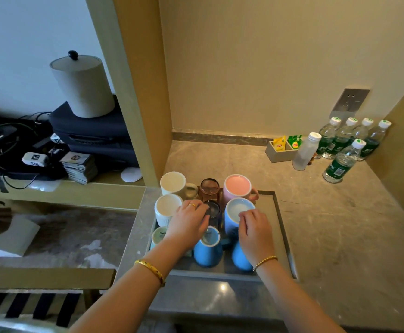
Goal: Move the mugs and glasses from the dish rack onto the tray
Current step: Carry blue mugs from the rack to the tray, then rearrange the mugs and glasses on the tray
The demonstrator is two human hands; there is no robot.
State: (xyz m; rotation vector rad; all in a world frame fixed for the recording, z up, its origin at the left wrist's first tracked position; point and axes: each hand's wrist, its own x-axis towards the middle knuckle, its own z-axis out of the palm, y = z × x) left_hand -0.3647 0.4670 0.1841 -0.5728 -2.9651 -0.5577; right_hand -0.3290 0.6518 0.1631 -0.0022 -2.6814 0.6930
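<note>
A grey rimmed tray (pixel 281 227) on the stone counter holds several upturned mugs and glasses. At its far side stand a cream mug (pixel 173 183), a brown glass (pixel 210 187) and a pink mug (pixel 237 187). A white mug (pixel 166 206) and a small printed mug (pixel 159 235) sit at the left. My left hand (pixel 189 222) reaches over the middle, its fingers and thumb curled round a dark glass (pixel 213 210). My right hand (pixel 255 228) grips the near edge of a pale blue mug (pixel 238 207). Two deeper blue mugs (pixel 207 252) (pixel 240 259) stand below my hands.
Several green-labelled water bottles (pixel 340 162) and a white bottle (pixel 306 152) stand at the counter's back right beside a tea-bag box (pixel 278 152). A wall socket (pixel 351 99) is above them. A wooden partition (pixel 145 92) rises left of the tray, with cables and a bag behind it.
</note>
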